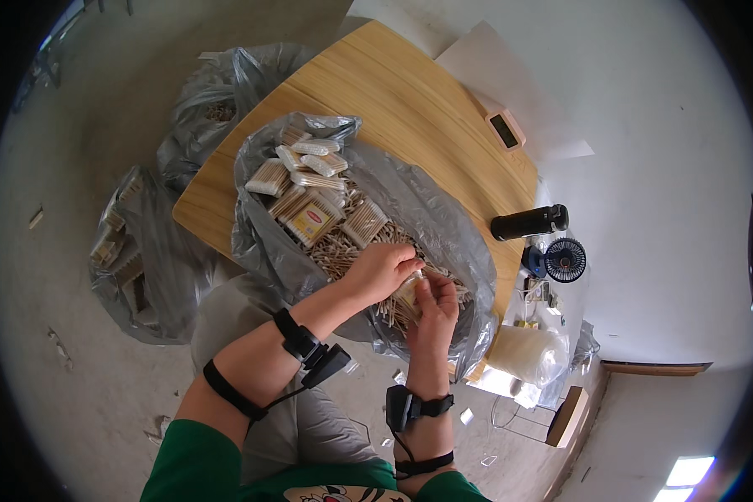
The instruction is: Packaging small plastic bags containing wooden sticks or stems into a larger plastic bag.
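Note:
Both my hands meet over a large grey plastic bag lying open on the table (pixel 456 222), filled with loose cotton swabs (pixel 335 251). My right hand (pixel 435 308) is closed around the edge of a small clear pack of cotton swabs (pixel 407 290) with a yellowish label. At the top of that pack, the fingers of my left hand (pixel 382 272) are pinched together on it. Part of the pack is hidden by my fingers. Several filled packs (pixel 309 219) with wooden sticks and white tips lie heaped at the bag's far left end.
A wooden table (pixel 393 75) carries the bag. Along its right side are a black bottle (pixel 529 222), a small fan (pixel 564 260), a pink-framed digital clock (pixel 505 130) and a roll of clear plastic (pixel 527 353). More grey bags (pixel 171 284) stand on the floor at left.

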